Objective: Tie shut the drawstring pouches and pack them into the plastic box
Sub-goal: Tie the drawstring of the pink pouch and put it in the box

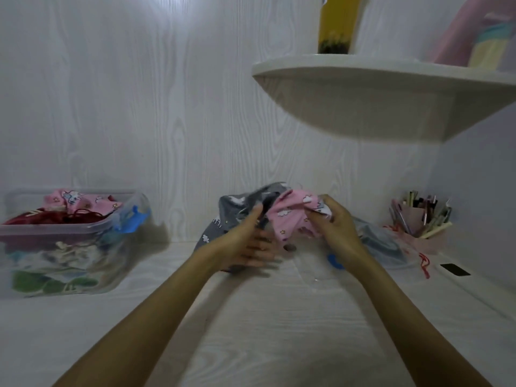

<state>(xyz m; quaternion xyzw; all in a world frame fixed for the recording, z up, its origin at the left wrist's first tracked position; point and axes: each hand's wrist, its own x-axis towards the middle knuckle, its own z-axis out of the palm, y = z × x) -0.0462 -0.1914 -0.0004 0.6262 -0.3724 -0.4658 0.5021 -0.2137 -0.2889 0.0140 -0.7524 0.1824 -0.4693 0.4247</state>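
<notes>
**Both hands on the pouches, box off to the left**

Your two bare forearms reach forward over the white table (251,317) and nearly meet at the pouches by the back wall. Your right hand (333,222) is raised, wrist bent, its fingers curled round the top edge of the pink pouch (290,216), pinching the bunched fabric. Your left hand (245,241) lies lower, just left of the pink pouch. Its thumb points up against the grey pouch (231,216), and the fingers stretch out towards the right, blurred, so you cannot tell whether they grip the cloth or only press on it.

The grey pouch sits touching the pink pouch on its left, partly behind your left hand. The plastic box (67,241) stands well to the left of the pink pouch, against the wall, open and heaped with pouches; one pink one lies on top.

Right of the pink pouch, clear plastic (385,247) lies on the table, and farther right a holder of pens (421,216). A shelf (377,101) hangs above the pink pouch.
</notes>
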